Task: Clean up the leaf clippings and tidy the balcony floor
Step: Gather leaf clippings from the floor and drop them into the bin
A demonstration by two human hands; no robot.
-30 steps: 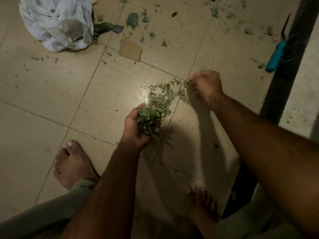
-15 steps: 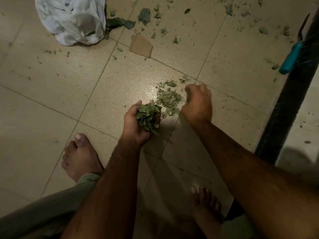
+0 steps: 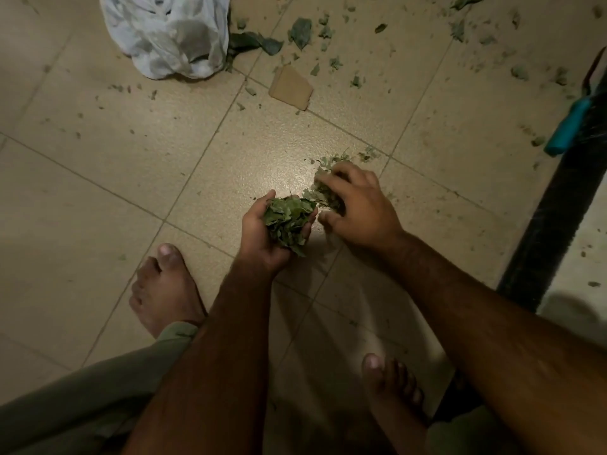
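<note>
My left hand [image 3: 262,231] is cupped palm up near the floor and holds a bunch of green leaf clippings [image 3: 287,220]. Right beside it, my right hand [image 3: 358,205] lies palm down with curled fingers over a small pile of clippings [image 3: 323,192] on the tile, pressing them against the left hand's bunch. More scattered clippings [image 3: 328,44] litter the beige tiled floor [image 3: 131,159] at the top. A white plastic bag [image 3: 167,34] lies at the top left.
A piece of brown cardboard [image 3: 290,88] lies on the tile beyond my hands. A teal-handled tool [image 3: 571,123] leans at a dark railing bar [image 3: 551,224] on the right. My bare feet [image 3: 164,290] stand at the lower left and lower middle.
My right hand has swept the loose pile leftward across the tile until it meets the left hand's bunch. The pile on the floor has shrunk. The left hand stayed in place.
</note>
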